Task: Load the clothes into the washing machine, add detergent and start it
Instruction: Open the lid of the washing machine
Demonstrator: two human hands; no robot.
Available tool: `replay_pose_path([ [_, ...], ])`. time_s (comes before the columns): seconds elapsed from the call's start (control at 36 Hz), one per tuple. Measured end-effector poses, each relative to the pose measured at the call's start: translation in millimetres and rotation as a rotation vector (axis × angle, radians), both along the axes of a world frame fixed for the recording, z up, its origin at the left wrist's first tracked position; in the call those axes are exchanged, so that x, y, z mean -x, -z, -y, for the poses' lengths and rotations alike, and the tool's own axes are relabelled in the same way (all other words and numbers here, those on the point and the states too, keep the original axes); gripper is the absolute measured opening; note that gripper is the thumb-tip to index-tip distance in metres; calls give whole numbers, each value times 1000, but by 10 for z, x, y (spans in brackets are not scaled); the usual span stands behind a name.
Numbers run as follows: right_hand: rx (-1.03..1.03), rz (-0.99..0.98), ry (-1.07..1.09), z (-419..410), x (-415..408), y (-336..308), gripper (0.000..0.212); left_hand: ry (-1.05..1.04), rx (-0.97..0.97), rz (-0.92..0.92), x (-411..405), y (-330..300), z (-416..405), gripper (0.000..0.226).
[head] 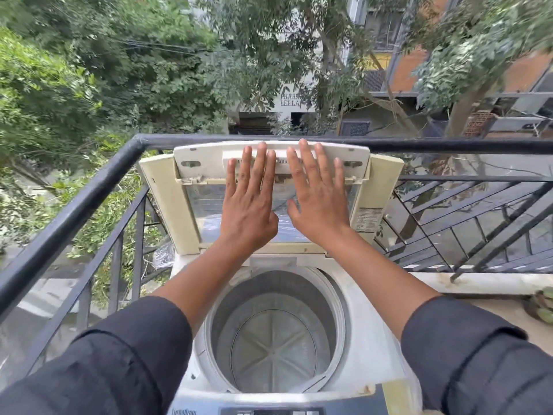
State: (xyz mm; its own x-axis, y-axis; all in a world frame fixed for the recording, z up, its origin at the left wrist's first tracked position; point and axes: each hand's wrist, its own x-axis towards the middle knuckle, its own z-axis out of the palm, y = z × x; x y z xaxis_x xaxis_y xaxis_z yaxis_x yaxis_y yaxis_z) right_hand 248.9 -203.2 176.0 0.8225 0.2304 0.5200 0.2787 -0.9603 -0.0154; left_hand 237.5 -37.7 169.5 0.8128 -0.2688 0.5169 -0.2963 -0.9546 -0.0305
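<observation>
Standing open on a balcony, the top-loading washing machine (pixel 299 354) shows a bare metal drum (pixel 276 333) with a ribbed pulsator at its bottom; no clothes show inside it. Its lid (pixel 185 205) is folded up at the far edge of the machine, leaning back toward the black railing (pixel 89 193) that runs just behind it and along the left side. The left hand (pixel 250 202) lies flat against the raised lid with fingers straight and spread, fingertips reaching the lid's top panel; the right hand (pixel 318 199) lies the same way just beside it, fingers straight, gripping nothing. Both forearms reach out over the drum opening, and dark sleeves (pixel 478 354) are pushed up toward the elbows. A printed label (pixel 367 220) sits on the right edge of the lid frame. At the near edge of the machine a strip of the control panel (pixel 269 411) is partly cut off by the picture's bottom, its lettering too blurred to read. To the right, a pale ledge (pixel 478 283) carries the foot of a slanted railing section, and a small green plant (pixel 541 304) sits at the far right edge. Beyond the railing are dense trees (pixel 74 85) and buildings (pixel 398 70) across a street below, seen in daylight.
</observation>
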Motion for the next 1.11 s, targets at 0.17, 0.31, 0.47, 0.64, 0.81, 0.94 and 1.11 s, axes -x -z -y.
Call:
replay_pose_path([
  [0.17, 16, -22, 8, -2, -119, -8, 103, -3, -2, -29, -100, -22, 8, 112],
  [0.31, 20, -17, 3, 7, -142, -10, 102, 3, -2, -33, -121, -23, -1, 111],
  [0.47, -3, 47, -13, 23, -30, 35, 98, -1, 13, -4, -19, 23, 20, 110],
  [0.64, -12, 37, -15, 15, 48, 7, 96, 1, 17, 6, 33, 20, 23, 109],
  [0.81, -35, 22, -30, 11, 97, -28, 96, -17, 12, -8, 74, 4, 34, 111],
  [0.94, -38, 30, -40, 26, 150, -21, 95, -11, 15, -5, 129, 10, 26, 111],
  [1.11, -39, 28, -28, 30, 197, -54, 95, 7, 34, -9, 188, -20, 34, 111],
])
